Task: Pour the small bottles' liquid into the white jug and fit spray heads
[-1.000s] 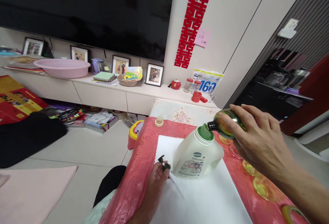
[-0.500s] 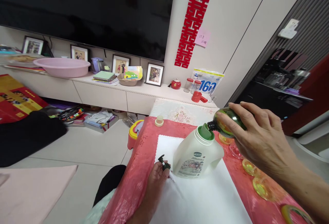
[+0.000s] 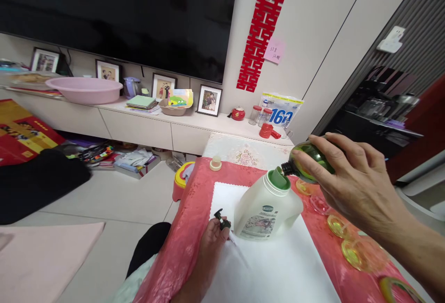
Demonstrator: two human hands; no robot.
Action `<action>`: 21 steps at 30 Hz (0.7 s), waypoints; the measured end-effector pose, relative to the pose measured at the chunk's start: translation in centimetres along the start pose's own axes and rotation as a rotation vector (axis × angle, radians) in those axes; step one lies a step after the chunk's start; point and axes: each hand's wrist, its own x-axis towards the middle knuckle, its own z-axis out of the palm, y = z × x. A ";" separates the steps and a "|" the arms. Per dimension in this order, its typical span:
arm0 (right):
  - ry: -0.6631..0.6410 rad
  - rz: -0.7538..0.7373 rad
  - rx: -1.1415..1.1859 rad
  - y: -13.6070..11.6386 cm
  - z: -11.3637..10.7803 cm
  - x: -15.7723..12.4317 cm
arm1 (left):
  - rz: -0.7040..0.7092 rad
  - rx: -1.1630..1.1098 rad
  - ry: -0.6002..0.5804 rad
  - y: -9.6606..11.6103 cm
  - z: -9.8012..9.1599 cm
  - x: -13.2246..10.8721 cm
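My right hand is wrapped round a dark green bottle, tipped sideways with its black threaded neck at the open mouth of a large white detergent jug. A green pouring spout shows inside the jug's mouth. The jug stands upright on a white sheet. In my left hand, to the left of the jug, is a black pump head, pinched in the fingers, its clear tube slanting down to the right. Whether liquid flows from the bottle I cannot tell.
A cream cap sits on the red tablecloth behind the white sheet. Several yellow and pink clear dishes line the right side, with a tape roll nearer. A yellow and red stool stands left of the table.
The tilted bottle and my right hand have shifted very slightly, staying at the jug's mouth. My left hand holds the pump head in the same place.
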 end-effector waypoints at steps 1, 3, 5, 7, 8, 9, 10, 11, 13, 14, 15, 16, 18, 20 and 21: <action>0.004 -0.009 -0.003 0.1 -0.1 0.0 | -0.005 -0.002 -0.001 0.1 0.0 0.0; 0.007 -0.025 -0.017 0.2 -0.2 0.1 | -0.008 -0.012 0.002 0.1 0.0 0.0; 0.014 -0.044 -0.037 0.4 -0.3 0.3 | -0.007 -0.020 0.000 0.0 0.0 0.1; 0.034 -0.066 -0.054 0.6 -0.4 0.5 | 0.001 -0.024 -0.001 -0.2 -0.1 0.2; 0.043 -0.076 -0.060 0.7 -0.5 0.6 | 0.002 -0.023 -0.004 -0.3 -0.2 0.2; 0.049 -0.082 -0.065 0.8 -0.5 0.8 | 0.004 -0.020 -0.008 -0.3 -0.2 0.2; 0.052 -0.087 -0.070 0.8 -0.6 0.9 | 0.007 -0.017 -0.008 -0.4 -0.2 0.2; 0.053 -0.093 -0.074 0.9 -0.6 1.0 | 0.011 -0.014 -0.006 -0.4 -0.2 0.2; 0.053 -0.101 -0.083 1.0 -0.6 1.1 | 0.013 -0.015 -0.003 -0.4 -0.3 0.2; 0.055 -0.106 -0.083 1.0 -0.7 1.1 | 0.014 -0.019 -0.003 -0.4 -0.3 0.2; 0.058 -0.110 -0.083 1.0 -0.7 1.2 | 0.014 -0.023 -0.007 -0.3 -0.3 0.2; 0.059 -0.111 -0.081 1.0 -0.7 1.2 | 0.011 -0.026 -0.013 -0.3 -0.3 0.2; 0.062 -0.112 -0.077 1.0 -0.9 1.3 | 0.013 -0.027 -0.020 -0.3 -0.3 0.2; 0.063 -0.118 -0.077 1.0 -1.0 1.5 | 0.019 -0.020 -0.012 -0.3 -0.3 0.1; 0.062 -0.121 -0.078 0.9 -1.0 1.5 | 0.024 -0.017 -0.007 -0.3 -0.3 0.1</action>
